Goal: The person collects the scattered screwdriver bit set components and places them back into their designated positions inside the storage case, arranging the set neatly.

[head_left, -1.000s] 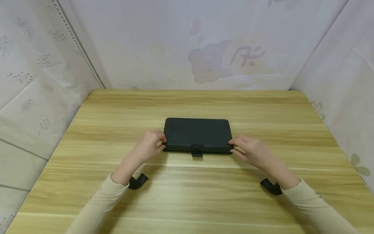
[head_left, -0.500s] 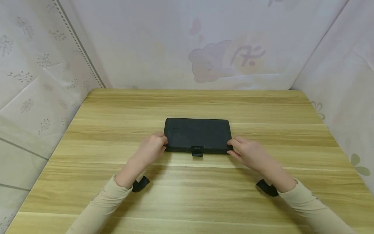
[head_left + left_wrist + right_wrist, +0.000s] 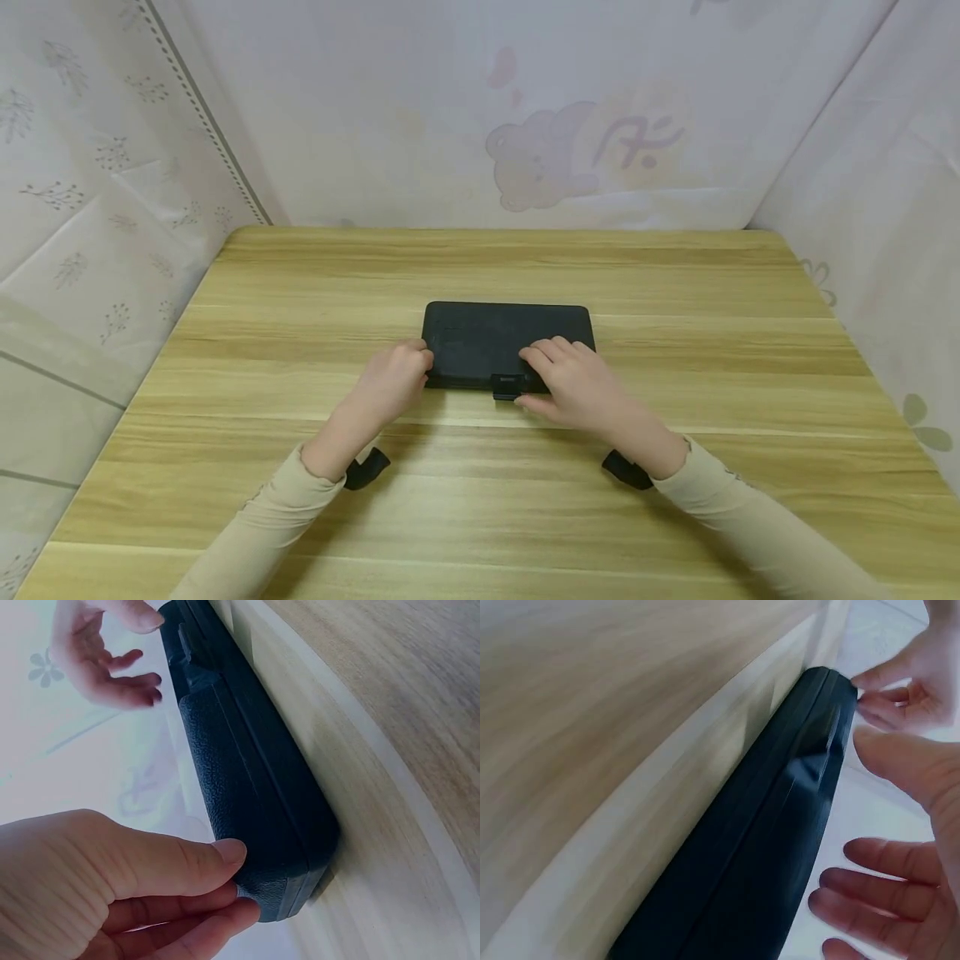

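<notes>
A flat black hard case (image 3: 480, 337) lies on the wooden table, with a latch (image 3: 507, 385) sticking out at the middle of its front edge. My left hand (image 3: 392, 379) pinches the case's front left corner; in the left wrist view the thumb (image 3: 229, 851) lies on the top edge, with fingers at the side. Beside the latch is my right hand (image 3: 577, 387), its fingers spread and loosely bent over the case's front right part. In the right wrist view those fingers (image 3: 870, 889) are apart from the case, and the thumb is near the latch.
The wooden table (image 3: 480, 517) extends on all sides of the case. Pale printed cloth (image 3: 375, 108) hangs behind the table and at both sides. A black curved piece (image 3: 367, 469) shows at the left wrist, and a similar black piece (image 3: 627, 469) at the right wrist.
My right hand has left the case's front right corner and moved left to the latch. The left hand stays at its corner, having shifted slightly right. The case has hardly moved.
</notes>
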Demonstrator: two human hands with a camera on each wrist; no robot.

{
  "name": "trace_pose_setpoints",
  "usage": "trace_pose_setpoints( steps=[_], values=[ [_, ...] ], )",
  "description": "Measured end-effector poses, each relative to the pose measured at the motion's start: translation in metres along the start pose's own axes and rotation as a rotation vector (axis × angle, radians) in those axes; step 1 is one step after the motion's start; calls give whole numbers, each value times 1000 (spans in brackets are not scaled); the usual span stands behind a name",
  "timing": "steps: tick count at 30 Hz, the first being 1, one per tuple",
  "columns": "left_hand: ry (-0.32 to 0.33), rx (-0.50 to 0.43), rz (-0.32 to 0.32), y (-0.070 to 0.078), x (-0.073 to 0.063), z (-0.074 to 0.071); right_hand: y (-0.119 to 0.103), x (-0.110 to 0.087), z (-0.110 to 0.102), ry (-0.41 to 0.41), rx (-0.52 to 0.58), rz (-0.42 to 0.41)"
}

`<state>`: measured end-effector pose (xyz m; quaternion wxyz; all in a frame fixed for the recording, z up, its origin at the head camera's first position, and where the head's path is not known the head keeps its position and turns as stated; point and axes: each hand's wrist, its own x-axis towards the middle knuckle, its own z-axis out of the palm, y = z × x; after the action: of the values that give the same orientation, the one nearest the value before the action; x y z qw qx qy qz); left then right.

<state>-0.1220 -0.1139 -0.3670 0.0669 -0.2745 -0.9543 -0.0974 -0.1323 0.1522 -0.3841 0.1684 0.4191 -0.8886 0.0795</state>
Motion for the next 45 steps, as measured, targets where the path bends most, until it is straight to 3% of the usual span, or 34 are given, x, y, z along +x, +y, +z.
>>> trace_pose_setpoints(
  steps=[7, 12, 17, 19, 22, 27, 30, 39, 45],
  values=[
    [-15, 17, 5, 1, 1, -1, -11, 9, 4, -97, -79, 50],
    [-40, 63, 28, 11, 8, 0, -15, 11, 3, -121, -125, 53],
    [-84, 16, 130, 30, 20, 8, -15, 11, 4, -108, -153, 36],
    [-88, 37, 171, 38, 24, 13, -15, 11, 5, -97, -159, 28],
    [-28, 131, 209, 46, 28, 21, -14, 11, 6, -79, -165, 20],
    [117, 258, 208, 53, 32, 30, -13, 11, 9, -52, -175, 17],
    [144, 287, 201, 55, 34, 31, -13, 11, 10, -33, -182, 20],
    [75, 320, 189, 62, 37, 30, -18, 8, 14, -8, -206, 52],
    [43, 378, 230, 61, 37, 30, -26, 9, 16, -9, -296, 35]
  ],
)
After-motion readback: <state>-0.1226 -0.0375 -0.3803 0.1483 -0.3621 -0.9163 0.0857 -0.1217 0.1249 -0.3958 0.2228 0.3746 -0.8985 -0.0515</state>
